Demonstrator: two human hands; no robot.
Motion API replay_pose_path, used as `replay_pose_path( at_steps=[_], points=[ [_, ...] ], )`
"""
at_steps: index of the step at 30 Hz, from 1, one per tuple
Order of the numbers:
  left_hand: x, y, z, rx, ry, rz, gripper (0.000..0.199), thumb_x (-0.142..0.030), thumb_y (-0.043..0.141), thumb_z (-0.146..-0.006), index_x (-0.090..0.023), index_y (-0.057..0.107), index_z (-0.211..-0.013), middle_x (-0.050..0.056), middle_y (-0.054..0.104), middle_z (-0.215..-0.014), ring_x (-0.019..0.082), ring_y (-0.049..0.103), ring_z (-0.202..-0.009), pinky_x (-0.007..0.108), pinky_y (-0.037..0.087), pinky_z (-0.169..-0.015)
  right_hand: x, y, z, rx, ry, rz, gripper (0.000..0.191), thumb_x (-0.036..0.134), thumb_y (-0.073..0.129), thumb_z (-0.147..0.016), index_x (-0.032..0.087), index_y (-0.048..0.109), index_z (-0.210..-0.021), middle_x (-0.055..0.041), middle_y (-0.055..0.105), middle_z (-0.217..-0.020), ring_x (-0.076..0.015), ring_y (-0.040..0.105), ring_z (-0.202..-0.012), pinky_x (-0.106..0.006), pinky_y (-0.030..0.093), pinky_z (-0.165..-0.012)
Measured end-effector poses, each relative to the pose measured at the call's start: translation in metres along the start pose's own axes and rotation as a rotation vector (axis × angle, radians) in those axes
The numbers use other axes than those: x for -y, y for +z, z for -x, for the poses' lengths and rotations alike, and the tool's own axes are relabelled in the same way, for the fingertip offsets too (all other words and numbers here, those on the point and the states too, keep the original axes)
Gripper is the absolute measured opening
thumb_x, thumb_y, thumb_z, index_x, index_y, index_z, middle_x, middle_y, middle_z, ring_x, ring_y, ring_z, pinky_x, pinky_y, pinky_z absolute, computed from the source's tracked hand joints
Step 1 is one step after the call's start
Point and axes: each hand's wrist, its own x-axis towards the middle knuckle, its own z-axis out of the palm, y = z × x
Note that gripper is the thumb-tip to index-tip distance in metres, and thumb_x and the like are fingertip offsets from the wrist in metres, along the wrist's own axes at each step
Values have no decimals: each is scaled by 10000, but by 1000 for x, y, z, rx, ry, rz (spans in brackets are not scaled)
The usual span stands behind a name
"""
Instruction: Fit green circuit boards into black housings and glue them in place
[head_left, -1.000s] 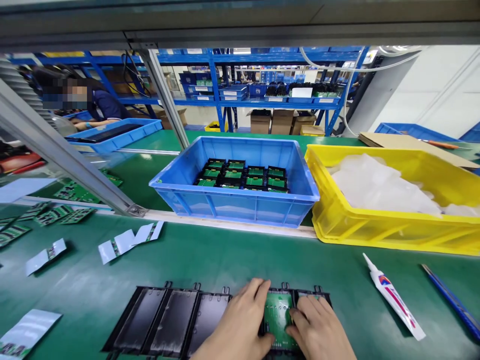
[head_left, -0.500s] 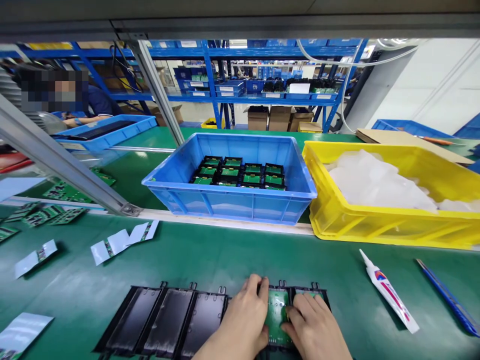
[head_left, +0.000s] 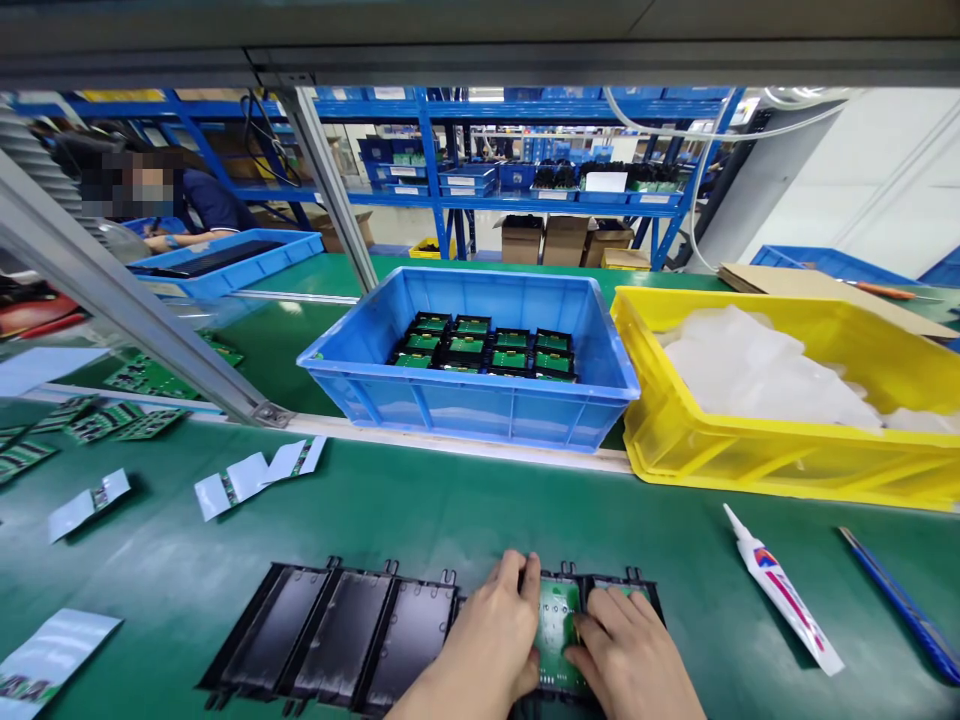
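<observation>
Green and pale-dotted, the circuit board (head_left: 557, 628) in the black frame (head_left: 409, 632) is pinched along its sides by both hands (head_left: 491, 632).

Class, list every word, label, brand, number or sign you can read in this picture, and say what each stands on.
No text can be read with certainty.
White tube: red and blue print, too blurred to read.
White labels on the shelf bins: too small to read.
Green circuit board at bottom centre: pale marks, too small to tell whether any are letters.
</observation>
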Motion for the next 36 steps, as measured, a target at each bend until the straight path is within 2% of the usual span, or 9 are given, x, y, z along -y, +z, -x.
replay_pose_path(
  at_steps=[12,16,19,23,24,26,29,33,36],
  points=[
    [0,-2,0,-1,-5,-49,862,-42,625,-643,-83,372,-1466,191,525,-1326,339,617,-1119,382,537,-956,6,-18,-13,71,-23,23,256,67,803,-525,204,611,-624,29,554,-679,-156,486,-660,-313,288,-646],
    [2,1,4,-39,36,-71,860,-54,635,-676,-68,333,-1481,205,467,-1418,361,515,-1252,411,489,-1023,4,-21,-14,95,-8,16,259,94,822,-523,209,620,-637,30,555,-688,-158,503,-670,-314,300,-644],
    [8,12,13,-191,155,-122,731,-90,652,-754,-83,405,-1443,201,404,-1485,378,422,-1332,470,442,-1066,2,-28,-14,106,13,-26,254,125,813,-558,223,652,-728,29,576,-761,-155,520,-710,-301,317,-646],
    [19,38,21,-539,485,-181,437,-395,671,-853,-89,637,-1163,141,676,-1154,286,613,-1103,426,454,-1055,2,-34,-12,18,-83,-46,107,292,629,-848,225,668,-922,18,655,-907,-169,549,-830,-316,355,-743],
    [21,44,21,-610,545,-217,440,-452,637,-874,-87,651,-1119,128,700,-1087,263,629,-1059,407,437,-1068,2,-33,-10,-3,-137,-35,195,362,536,-922,219,667,-946,15,672,-919,-175,554,-853,-330,355,-769],
    [23,53,19,-745,609,-311,412,-461,554,-932,-87,668,-1060,106,720,-1018,228,633,-1026,393,349,-1126,3,-28,-7,-24,-235,8,385,457,384,-989,201,668,-940,1,692,-906,-189,562,-876,-362,348,-792],
    [24,61,13,-900,632,-398,318,-332,465,-986,-121,693,-920,58,727,-888,197,632,-961,454,146,-1199,2,-17,-4,-38,-303,70,355,369,397,-983,181,665,-848,-20,685,-832,-193,563,-849,-387,342,-804],
    [24,76,1,-965,623,-435,264,-163,495,-929,-160,680,-741,9,677,-702,186,640,-828,558,135,-1186,-4,1,-8,-50,-347,78,305,105,446,-886,195,599,-638,-13,619,-680,-174,552,-757,-394,351,-828],
    [20,89,-5,-804,631,-529,234,-203,556,-924,-193,694,-736,-10,660,-661,199,653,-757,561,331,-1125,-9,13,-6,-65,-416,15,370,-4,396,-816,208,529,-544,-9,563,-597,-156,555,-694,-375,383,-802]
  ],
)
